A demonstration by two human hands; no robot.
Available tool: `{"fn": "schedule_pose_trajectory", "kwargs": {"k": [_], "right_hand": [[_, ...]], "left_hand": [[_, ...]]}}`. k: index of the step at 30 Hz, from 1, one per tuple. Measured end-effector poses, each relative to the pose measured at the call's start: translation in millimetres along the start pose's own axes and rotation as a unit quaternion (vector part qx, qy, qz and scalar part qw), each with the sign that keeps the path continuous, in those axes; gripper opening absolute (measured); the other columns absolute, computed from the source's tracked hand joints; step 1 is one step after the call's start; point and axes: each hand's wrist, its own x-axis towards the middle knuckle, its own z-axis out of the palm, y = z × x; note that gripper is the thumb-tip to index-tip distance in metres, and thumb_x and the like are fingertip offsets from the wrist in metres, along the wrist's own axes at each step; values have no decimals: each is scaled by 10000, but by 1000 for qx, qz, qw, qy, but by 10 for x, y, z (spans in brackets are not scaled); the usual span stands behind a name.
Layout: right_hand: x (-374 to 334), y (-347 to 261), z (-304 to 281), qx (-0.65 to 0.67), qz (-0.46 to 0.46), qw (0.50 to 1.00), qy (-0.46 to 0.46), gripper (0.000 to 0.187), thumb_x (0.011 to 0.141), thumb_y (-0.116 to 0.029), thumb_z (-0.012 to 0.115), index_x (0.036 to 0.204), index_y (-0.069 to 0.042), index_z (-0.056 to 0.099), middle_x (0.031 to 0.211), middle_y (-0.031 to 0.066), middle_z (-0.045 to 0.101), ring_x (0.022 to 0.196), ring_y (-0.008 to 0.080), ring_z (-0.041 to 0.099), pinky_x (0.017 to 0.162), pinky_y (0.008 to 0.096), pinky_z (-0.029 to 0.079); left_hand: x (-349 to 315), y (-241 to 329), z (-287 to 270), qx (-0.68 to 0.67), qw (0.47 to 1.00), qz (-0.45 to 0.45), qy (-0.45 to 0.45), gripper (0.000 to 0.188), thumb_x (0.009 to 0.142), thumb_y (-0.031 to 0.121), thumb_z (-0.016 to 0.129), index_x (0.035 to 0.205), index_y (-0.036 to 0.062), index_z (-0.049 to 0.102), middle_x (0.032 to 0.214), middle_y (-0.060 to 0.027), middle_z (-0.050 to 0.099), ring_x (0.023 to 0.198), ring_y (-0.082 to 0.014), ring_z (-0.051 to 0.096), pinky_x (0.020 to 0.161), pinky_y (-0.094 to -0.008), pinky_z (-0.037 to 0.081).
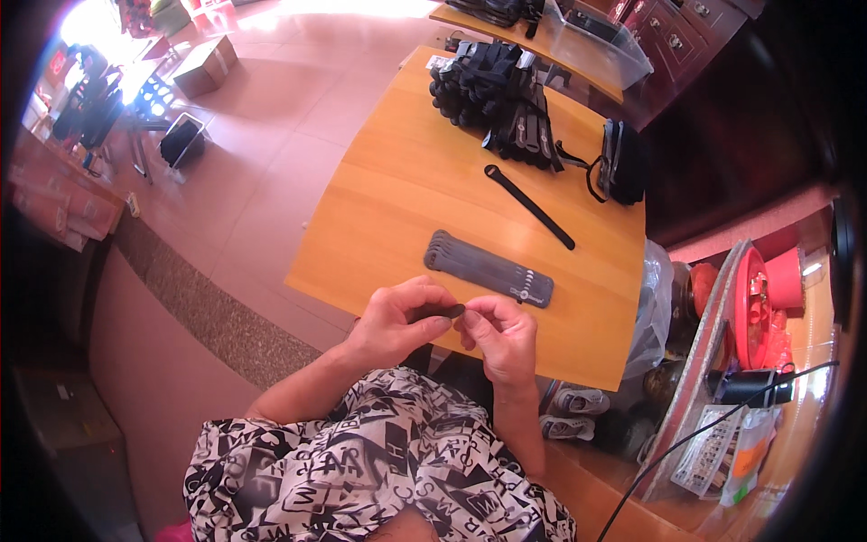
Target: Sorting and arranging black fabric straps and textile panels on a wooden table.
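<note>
Both of my hands meet above the near edge of the wooden table (379,199). Between them is a short dark strap (449,311), mostly covered by my fingers. My left hand (397,316) curls around it, thumb on top, while my right hand (502,336) pinches its end with thumb and forefinger. Just beyond the hands lies a fanned stack of flat grey straps (483,262) with rounded ends and pale print at the right. Farther off, a single black strap (531,208) with a slotted round end lies slantwise on the wood.
Bundled black straps (492,86) are heaped at the table's far end, beside another tied black bundle (621,163). On the right, a shelf holds a red round tray (751,307) and a black cable (686,438). Shoes (578,400) sit below the table's right side. A cardboard box (206,66) stands on the floor.
</note>
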Motion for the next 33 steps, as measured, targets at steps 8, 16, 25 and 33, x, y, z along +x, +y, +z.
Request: {"fn": "schedule_pose_trajectory", "kwargs": {"k": [8,16,25,33], "right_hand": [[-26,21,17,0,3,1000,-24,165,897,-100,651,989,35,633,761,27,645,639,64,565,571,200,458],[-22,-44,-32,-52,-4,998,-41,177,915,-97,621,1007,53,645,775,49,663,625,75,577,571,202,471],[-6,-76,-63,-33,93,992,-81,176,922,-89,586,982,58,661,767,47,664,601,68,570,541,200,475],[-2,106,-112,-28,75,994,-81,166,887,-13,512,902,42,669,737,34,646,580,62,564,510,199,461]], "left_hand": [[1,-98,17,57,997,38,22,215,791,-49,660,1000,-61,612,958,-65,571,869,-113,562,732,-230,456],[-17,-160,76,142,983,98,63,226,745,-43,691,962,-44,628,925,-85,604,803,-125,591,652,-236,473],[14,-124,19,212,964,162,11,230,757,-42,677,980,-43,620,919,-122,587,832,-211,628,714,-306,519],[15,-151,14,268,938,220,-24,270,740,-61,661,1005,-35,613,937,-134,593,807,-262,617,676,-321,506]]}}
